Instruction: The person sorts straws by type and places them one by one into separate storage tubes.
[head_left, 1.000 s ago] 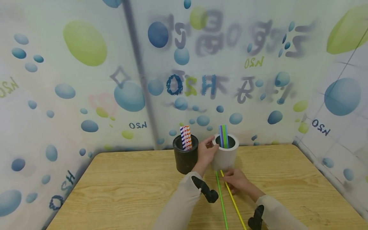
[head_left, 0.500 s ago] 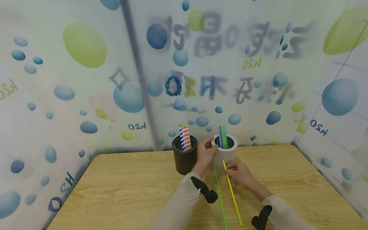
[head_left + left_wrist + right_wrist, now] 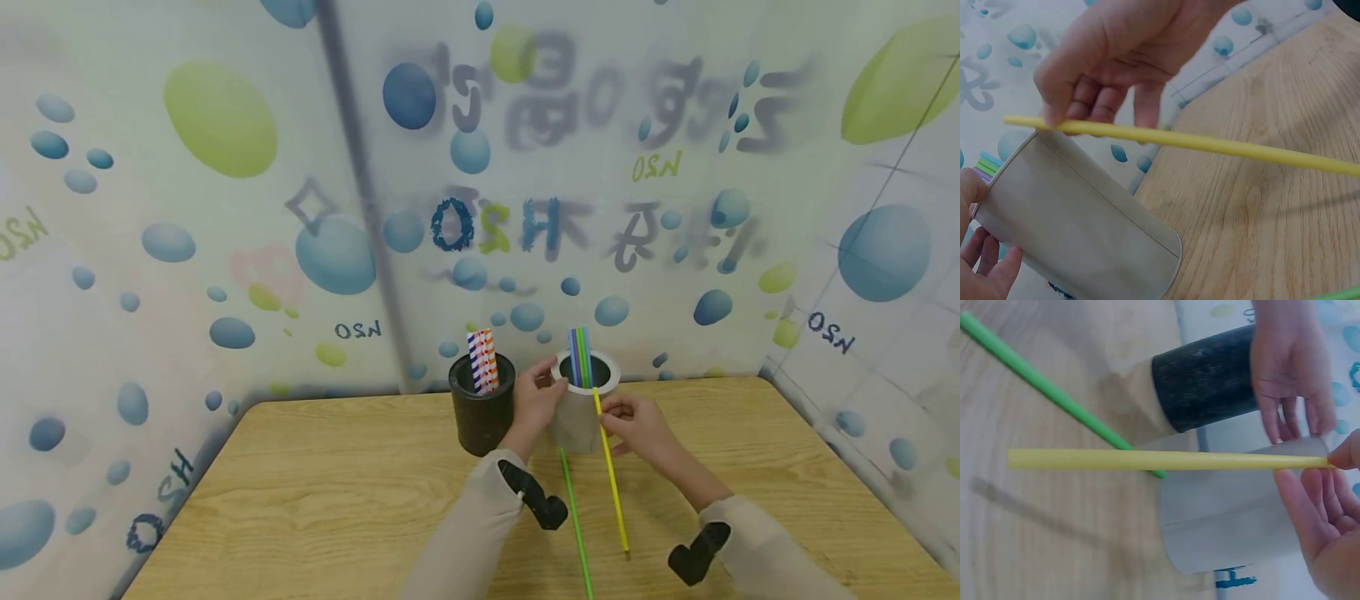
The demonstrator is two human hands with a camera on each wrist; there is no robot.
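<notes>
My right hand (image 3: 639, 429) pinches a yellow drinking straw (image 3: 614, 492) near its upper end. The straw slants in front of the light grey cup (image 3: 579, 427), its top level with the rim and its lower end raised over the table in the right wrist view. With thumb and fingers, my left hand (image 3: 536, 405) holds the same cup at the left of its rim. Several blue, purple and green straws (image 3: 581, 357) stand inside it. A green straw (image 3: 576, 523) lies on the table, one end close to the cup's base.
To the left of the grey cup stands a black cup (image 3: 483, 425) with several striped straws (image 3: 483, 360). Both are near the back of the wooden table (image 3: 337, 483), where a patterned curtain (image 3: 300, 167) hangs behind.
My right hand has raised the yellow straw off the table and moved it up and slightly right, to the grey cup's rim. The left hand stays on the cup.
</notes>
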